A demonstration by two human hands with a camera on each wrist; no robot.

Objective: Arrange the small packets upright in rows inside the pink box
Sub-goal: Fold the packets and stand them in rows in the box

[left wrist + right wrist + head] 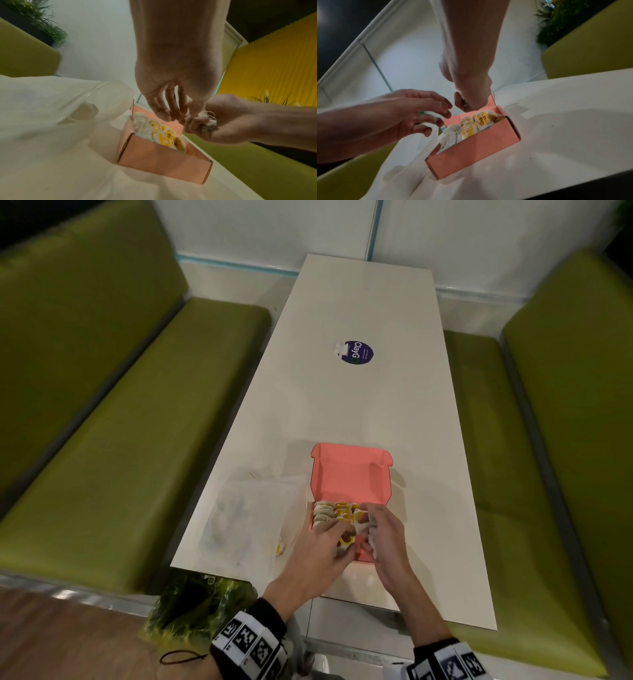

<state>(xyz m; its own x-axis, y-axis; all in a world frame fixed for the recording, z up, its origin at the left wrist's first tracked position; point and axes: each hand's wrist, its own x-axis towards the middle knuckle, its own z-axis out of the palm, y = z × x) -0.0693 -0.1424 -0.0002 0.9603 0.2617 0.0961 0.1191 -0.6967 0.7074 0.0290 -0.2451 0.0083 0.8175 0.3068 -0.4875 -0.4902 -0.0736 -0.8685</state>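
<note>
The pink box (364,556) stands open near the table's front edge, its lid (349,474) tipped back. Several white packets with yellow tags (337,511) stand in rows inside it, also seen in the left wrist view as packets (154,129) and in the right wrist view as packets (471,127). My left hand (325,542) hovers over the box's near left part with fingers (440,116) spread and holding nothing. My right hand (375,525) is over the box's right side, curled round a small bunch of packets with strings (208,120).
A clear plastic bag (246,515) lies on the white table (342,405) just left of the box. A round purple sticker (358,352) sits mid-table. Green benches (120,422) flank both long sides. The table's front edge is close under my wrists.
</note>
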